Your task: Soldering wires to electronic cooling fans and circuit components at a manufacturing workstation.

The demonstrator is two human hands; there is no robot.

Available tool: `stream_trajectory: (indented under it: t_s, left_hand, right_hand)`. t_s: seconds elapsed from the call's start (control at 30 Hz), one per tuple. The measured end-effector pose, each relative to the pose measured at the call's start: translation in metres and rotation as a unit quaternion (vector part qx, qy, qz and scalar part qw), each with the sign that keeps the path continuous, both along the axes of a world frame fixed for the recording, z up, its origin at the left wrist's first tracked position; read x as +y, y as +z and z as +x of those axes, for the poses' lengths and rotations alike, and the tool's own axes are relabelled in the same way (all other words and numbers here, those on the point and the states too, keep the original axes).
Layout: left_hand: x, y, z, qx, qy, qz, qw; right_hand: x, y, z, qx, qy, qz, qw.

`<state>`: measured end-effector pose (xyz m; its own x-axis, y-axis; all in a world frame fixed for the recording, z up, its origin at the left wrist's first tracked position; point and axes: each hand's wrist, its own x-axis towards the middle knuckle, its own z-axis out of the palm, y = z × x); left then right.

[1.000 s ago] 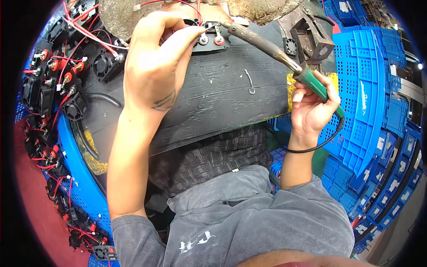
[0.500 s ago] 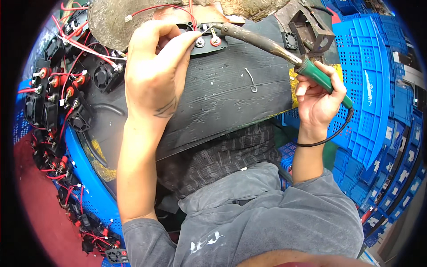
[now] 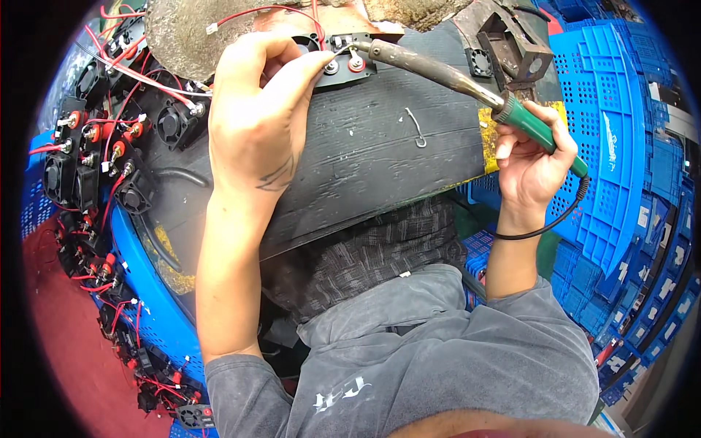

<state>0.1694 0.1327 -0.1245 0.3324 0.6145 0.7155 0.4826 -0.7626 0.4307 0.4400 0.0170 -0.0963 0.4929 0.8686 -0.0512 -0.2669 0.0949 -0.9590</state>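
Note:
My right hand (image 3: 535,157) is wrapped round the green handle of a soldering iron (image 3: 529,124). Its metal shaft slants up and left, with the bent tip over a black fan panel (image 3: 339,79) on the board. Two screw terminals show on that panel, one with a red ring (image 3: 356,64). My left hand (image 3: 257,120) reaches in from the left, thumb and forefinger pinched on a thin silvery wire (image 3: 342,50) at the iron's tip. That hand hides part of the panel and its fan. A red wire (image 3: 318,25) rises from the panel.
Several fan panels with red wires (image 3: 77,157) are heaped along the left, above a blue basket (image 3: 157,292). A bent wire piece (image 3: 417,128) lies on the dark board (image 3: 372,160). At upper right are a metal bracket (image 3: 537,51) and a blue crate (image 3: 610,146). Stones (image 3: 186,44) lie behind.
The view has shifted slightly, so most things sit a little further right and lower. Both hands keep their grips, and the iron's tip stays at the panel.

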Motion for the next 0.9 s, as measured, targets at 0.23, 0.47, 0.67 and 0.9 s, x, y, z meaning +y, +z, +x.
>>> stream_trajectory:
  t_s: [0.23, 0.47, 0.67, 0.9]
  left_hand:
    - [-0.0022, 0.0011, -0.0005, 0.006, -0.014, -0.014, 1.000]
    - [-0.0025, 0.0020, 0.0006, 0.008, -0.021, -0.017, 1.000]
    - [-0.0017, -0.0005, 0.0018, -0.011, 0.008, -0.008, 1.000]
    - [-0.0003, -0.0001, 0.0050, 0.005, 0.030, 0.018, 0.999]
  right_hand:
    - [-0.0026, 0.0017, 0.0001, 0.003, -0.002, 0.000, 1.000]
    - [-0.0031, 0.0011, 0.0024, -0.004, 0.001, 0.003, 1.000]
    - [0.0005, 0.0014, 0.0015, 0.017, -0.006, 0.012, 1.000]
    - [0.0063, -0.0022, -0.0009, 0.004, -0.003, 0.004, 1.000]
